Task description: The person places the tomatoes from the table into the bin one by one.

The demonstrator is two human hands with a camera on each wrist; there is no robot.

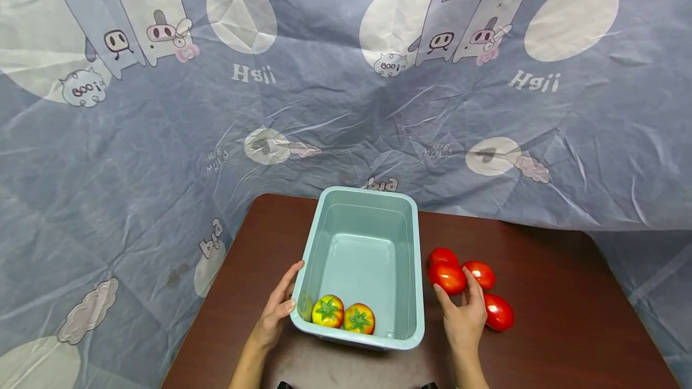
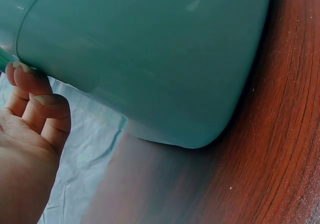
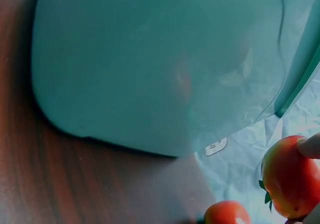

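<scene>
A pale blue-green plastic basin (image 1: 420,293) sits on the table. Two yellow-and-red tomatoes with green leaf tops lie in its near end, one on the left (image 1: 327,311) and another (image 1: 359,319) beside it. My left hand (image 1: 272,315) grips the basin's left rim near the front corner; its bent fingers (image 2: 49,101) show under the rim in the left wrist view. To the right of the basin, my right hand (image 1: 466,314) pinches a red tomato (image 1: 447,278) between thumb and fingers. That tomato (image 3: 290,179) shows green leaves in the right wrist view.
Three more red tomatoes lie around the right hand: one behind (image 1: 442,255), one to the right (image 1: 480,275) and one nearer (image 1: 498,312). A dark brown wooden table (image 1: 562,317) carries everything. Behind and at the left hangs a grey-blue printed cloth (image 1: 335,107).
</scene>
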